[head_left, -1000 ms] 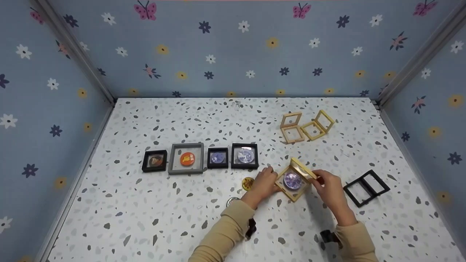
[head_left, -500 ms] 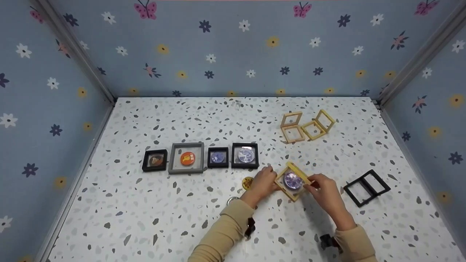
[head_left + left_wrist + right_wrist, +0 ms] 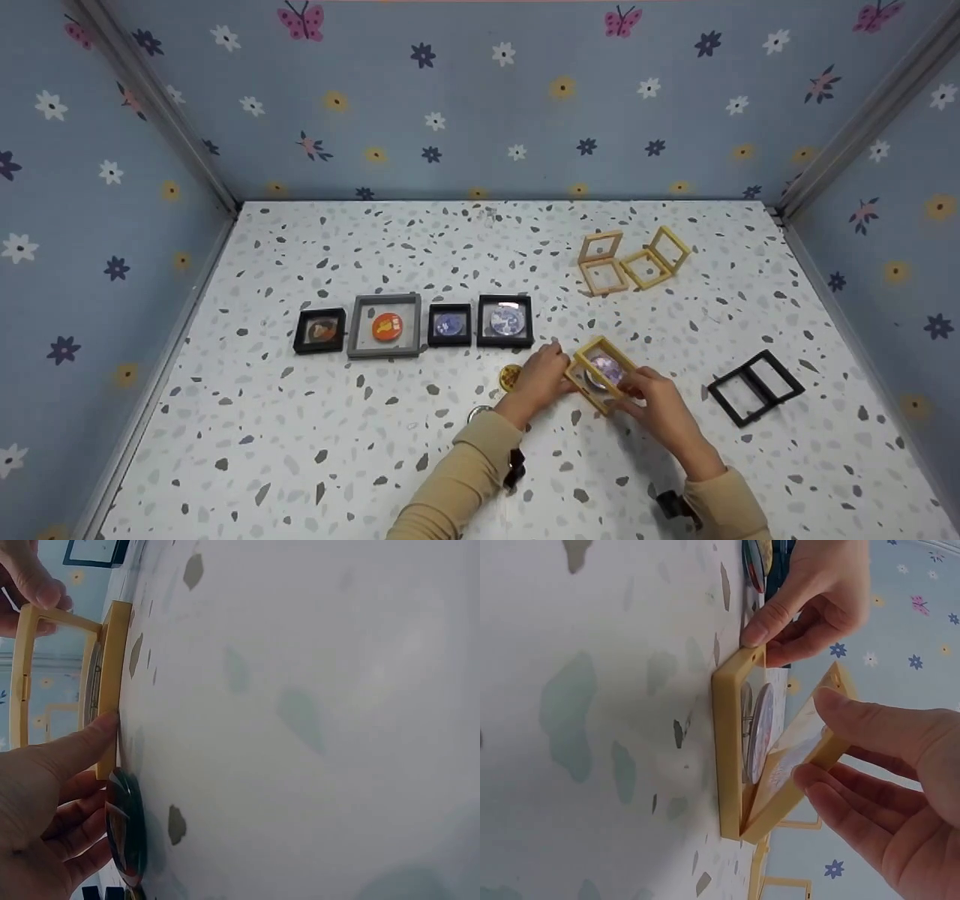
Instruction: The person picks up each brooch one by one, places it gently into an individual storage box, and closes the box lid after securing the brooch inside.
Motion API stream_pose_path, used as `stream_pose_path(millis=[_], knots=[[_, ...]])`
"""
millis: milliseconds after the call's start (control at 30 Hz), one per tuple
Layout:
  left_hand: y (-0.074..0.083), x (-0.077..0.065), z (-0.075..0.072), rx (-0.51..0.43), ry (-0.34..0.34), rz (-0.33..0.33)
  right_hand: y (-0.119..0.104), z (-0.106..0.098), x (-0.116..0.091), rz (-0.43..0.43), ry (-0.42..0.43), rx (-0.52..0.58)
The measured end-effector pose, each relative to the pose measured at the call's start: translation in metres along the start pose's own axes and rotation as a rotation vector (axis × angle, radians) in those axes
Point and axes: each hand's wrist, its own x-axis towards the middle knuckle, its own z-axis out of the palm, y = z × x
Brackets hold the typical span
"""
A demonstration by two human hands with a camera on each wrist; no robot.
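1. Resting toward 3 o'clock from the middle of the speckled white tabletop (image 3: 360,450), a yellow, square, plastic-looking display case (image 3: 726,750) is being held partly open, its film-windowed lid (image 3: 776,814) tilted above the base.
2. At 9 o'clock, the base's corner is being pinched by the left hand (image 3: 541,376), thumb against the rim, fingers curled.
3. At 4 o'clock, the lid's frame is being pinched between thumb and fingers of the right hand (image 3: 658,409).
4. Inside, a round, glossy, purple-patterned badge (image 3: 760,731) is being borne, seemingly on the lower film.
5. Light, stiff handling is being expected of the frame; the clear film is being judged springy and easily marked, the badge slippery. The rigid rims are being favoured for holding, away from film and hinge.
6. Beyond the left hand, at 9 o'clock, a round, yellow-looking badge (image 3: 509,377) is lying; at 3 o'clock, an open, black, square-sided frame (image 3: 737,424) is lying well apart.
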Motion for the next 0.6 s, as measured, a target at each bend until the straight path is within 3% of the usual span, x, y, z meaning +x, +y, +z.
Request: stream_pose_path(millis=[600], knots=[[-0.0007,0.0010,0.0016,0.065,0.016,0.021,-0.0039,0.0084,0.0019,-0.032,-0.116,-0.089]])
